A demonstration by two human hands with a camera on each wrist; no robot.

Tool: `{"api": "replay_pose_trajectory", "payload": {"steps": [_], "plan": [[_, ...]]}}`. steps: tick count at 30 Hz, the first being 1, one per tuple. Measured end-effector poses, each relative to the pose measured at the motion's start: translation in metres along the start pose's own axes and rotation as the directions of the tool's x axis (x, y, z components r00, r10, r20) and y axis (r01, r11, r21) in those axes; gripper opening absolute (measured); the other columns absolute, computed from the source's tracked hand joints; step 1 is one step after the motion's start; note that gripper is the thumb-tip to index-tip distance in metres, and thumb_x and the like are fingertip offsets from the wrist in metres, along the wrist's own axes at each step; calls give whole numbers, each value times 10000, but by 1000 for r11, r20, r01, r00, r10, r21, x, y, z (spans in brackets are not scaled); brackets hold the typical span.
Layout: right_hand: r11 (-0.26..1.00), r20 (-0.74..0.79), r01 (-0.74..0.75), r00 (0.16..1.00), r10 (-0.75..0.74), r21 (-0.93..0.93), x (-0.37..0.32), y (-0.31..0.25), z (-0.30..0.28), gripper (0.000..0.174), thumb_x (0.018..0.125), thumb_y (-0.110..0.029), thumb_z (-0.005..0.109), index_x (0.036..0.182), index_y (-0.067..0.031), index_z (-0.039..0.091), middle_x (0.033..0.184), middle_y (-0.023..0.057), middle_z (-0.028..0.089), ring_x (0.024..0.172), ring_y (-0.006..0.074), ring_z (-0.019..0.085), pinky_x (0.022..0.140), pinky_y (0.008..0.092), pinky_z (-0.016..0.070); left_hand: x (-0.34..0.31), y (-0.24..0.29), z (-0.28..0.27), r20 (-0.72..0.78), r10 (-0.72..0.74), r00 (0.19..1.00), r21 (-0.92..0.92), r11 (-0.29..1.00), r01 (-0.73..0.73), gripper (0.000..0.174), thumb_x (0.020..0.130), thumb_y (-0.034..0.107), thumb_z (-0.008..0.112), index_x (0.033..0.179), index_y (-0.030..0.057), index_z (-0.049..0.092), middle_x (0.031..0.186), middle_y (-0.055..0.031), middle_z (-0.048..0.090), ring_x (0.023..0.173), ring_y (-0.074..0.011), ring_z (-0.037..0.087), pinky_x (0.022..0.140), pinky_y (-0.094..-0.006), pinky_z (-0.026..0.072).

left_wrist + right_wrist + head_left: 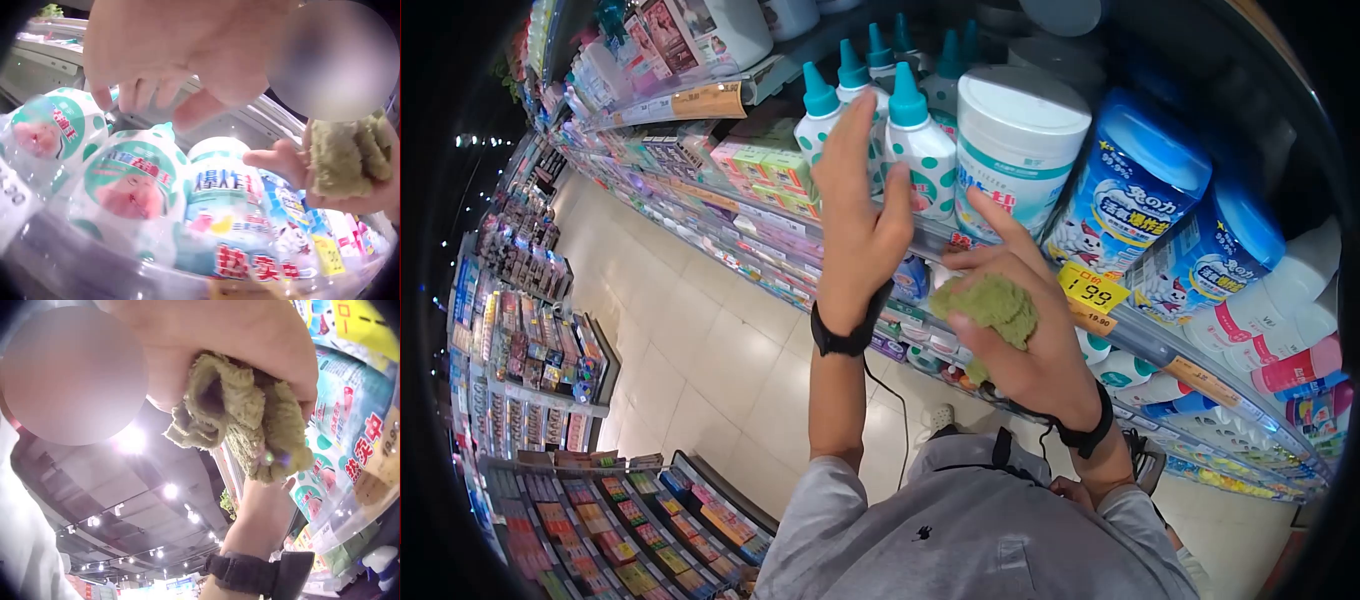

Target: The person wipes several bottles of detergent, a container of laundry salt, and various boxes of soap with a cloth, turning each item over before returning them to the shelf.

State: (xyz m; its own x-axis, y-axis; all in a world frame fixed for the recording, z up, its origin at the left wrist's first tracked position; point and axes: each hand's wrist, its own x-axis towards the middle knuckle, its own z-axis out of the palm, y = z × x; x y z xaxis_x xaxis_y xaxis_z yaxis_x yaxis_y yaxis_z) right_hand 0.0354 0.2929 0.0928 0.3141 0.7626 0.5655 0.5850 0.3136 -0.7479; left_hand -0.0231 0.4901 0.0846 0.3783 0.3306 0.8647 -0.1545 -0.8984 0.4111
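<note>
In my right hand (1040, 325) I hold a crumpled green cloth (997, 308), gripped under the thumb with the index finger pointing out. The right wrist view shows the folded cloth (237, 419) bunched under the palm. My left hand (862, 215) is raised with straight fingers and the thumb apart, beside white bottles with green dots and teal nozzle caps (921, 160). In the left wrist view its fingers reach above a dotted bottle (132, 197). A white tub with a teal label (1017, 150) stands just beyond my right index finger.
Blue-lidded tubs (1132, 180) stand right of the white tub, behind a yellow price tag (1092, 290) on the shelf edge. Small green and pink boxes (772, 165) sit to the left. Below lies a tiled floor (710, 340), with low display racks (630, 510) across the aisle.
</note>
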Motion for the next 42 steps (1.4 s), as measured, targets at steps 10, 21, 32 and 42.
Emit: {"api": "replay_pose_trajectory", "payload": {"steps": [10,21,32,42], "plan": [[997,-95,-10,995,2,-80,20,15,37,246,817,-86,710,1009,4,585,1522,376,241,1390,471,368,1049,418,378,2,-13,-21,164,17,986,-175,984,12,553,837,3,631,1364,8,462,1280,-162,538,1224,-284,520,1040,-378,387],[982,-174,14,985,20,191,4,16,34,359,860,-124,699,1188,-18,595,1505,287,353,1369,381,431,1080,420,365,-30,-9,-16,-59,-183,981,-634,766,105,650,795,-72,709,1353,27,389,1334,-176,532,1216,-292,552,1024,-416,457],[978,114,175,980,-162,-114,-31,28,23,1126,737,-602,779,1492,-4,196,1525,359,197,1394,524,288,1130,522,279,-122,66,-42,220,-374,901,-712,569,410,686,744,-54,801,1326,-24,439,1338,-225,556,1235,-281,553,1064,-404,419],[922,313,-238,939,139,304,-66,50,-1,1017,683,-71,871,1488,19,257,1551,231,303,1363,298,446,1111,406,383,-165,73,-31,273,-401,874,-757,472,453,718,779,17,812,1387,2,431,1309,-131,579,1224,-218,549,1048,-375,417]]}}
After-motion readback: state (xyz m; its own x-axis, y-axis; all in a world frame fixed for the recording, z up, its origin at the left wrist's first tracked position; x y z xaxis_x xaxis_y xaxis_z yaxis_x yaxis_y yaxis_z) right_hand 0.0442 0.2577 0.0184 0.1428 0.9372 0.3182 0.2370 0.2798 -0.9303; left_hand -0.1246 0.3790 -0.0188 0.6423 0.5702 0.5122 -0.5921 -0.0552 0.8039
